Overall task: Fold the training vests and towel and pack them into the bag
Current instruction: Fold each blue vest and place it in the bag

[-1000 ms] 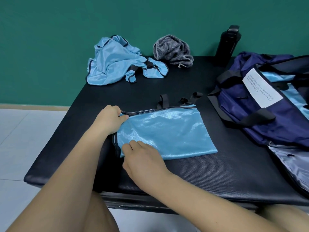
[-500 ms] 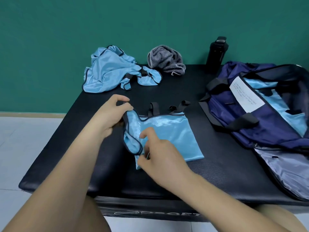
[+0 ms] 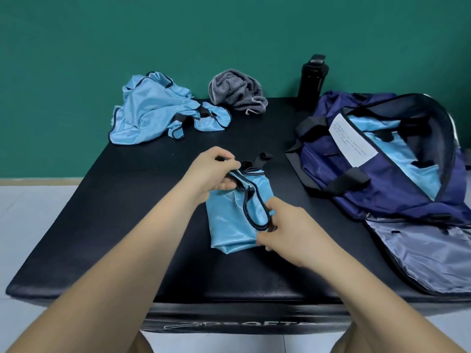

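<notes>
Even, soft indoor light, faint shadows, slight blur, wide-angle bending at edges.

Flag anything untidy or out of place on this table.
An unfolded vest lies crumpled at the far left, and the towel is bunched beside it. Nothing looks spilled or damaged.

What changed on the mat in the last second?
The left hand and right hand carried the near vest's left edge up and over to the right. The wide flat panel is now a narrow folded bundle. Both hands still grip its dark trim. The crumpled vest, towel, bottle and bag stayed put.
</notes>
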`<act>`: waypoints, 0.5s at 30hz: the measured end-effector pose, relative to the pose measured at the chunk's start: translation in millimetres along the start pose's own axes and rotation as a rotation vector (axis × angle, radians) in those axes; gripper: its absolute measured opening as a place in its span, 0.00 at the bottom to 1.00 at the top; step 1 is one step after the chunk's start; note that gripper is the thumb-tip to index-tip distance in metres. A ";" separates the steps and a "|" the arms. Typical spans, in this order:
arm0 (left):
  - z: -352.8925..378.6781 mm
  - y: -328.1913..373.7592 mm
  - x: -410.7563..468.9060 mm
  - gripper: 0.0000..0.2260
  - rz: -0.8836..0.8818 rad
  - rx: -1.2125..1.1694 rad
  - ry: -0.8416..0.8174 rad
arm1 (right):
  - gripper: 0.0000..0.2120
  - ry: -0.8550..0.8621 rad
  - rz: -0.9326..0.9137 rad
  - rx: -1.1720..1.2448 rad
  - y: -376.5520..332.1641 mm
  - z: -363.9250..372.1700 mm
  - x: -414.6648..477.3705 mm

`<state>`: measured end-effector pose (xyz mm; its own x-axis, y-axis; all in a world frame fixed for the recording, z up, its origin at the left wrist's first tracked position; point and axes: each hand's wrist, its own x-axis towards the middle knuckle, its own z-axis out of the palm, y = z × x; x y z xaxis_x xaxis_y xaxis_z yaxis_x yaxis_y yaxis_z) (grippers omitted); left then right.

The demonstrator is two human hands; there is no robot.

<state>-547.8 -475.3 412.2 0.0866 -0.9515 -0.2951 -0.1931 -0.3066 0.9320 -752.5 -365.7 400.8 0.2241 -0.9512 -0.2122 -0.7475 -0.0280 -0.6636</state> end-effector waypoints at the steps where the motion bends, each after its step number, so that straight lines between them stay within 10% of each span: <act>1: 5.1 -3.7 0.3 0.11 -0.007 0.002 -0.004 | 0.11 -0.014 0.019 -0.013 2.7 -0.2 0.8; 11: 19.3 -34.8 -9.8 0.26 0.155 0.112 -0.114 | 0.11 -0.249 0.140 -0.124 17.4 -15.5 2.7; 15: 12.4 -40.2 -26.2 0.26 0.341 0.361 -0.012 | 0.28 -0.022 0.198 -0.166 19.7 -19.0 9.0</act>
<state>-554.5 -438.4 379.8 -0.0509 -0.9987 0.0094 -0.5350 0.0352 0.8441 -777.1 -380.7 399.4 0.0750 -0.9364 -0.3427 -0.8701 0.1064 -0.4812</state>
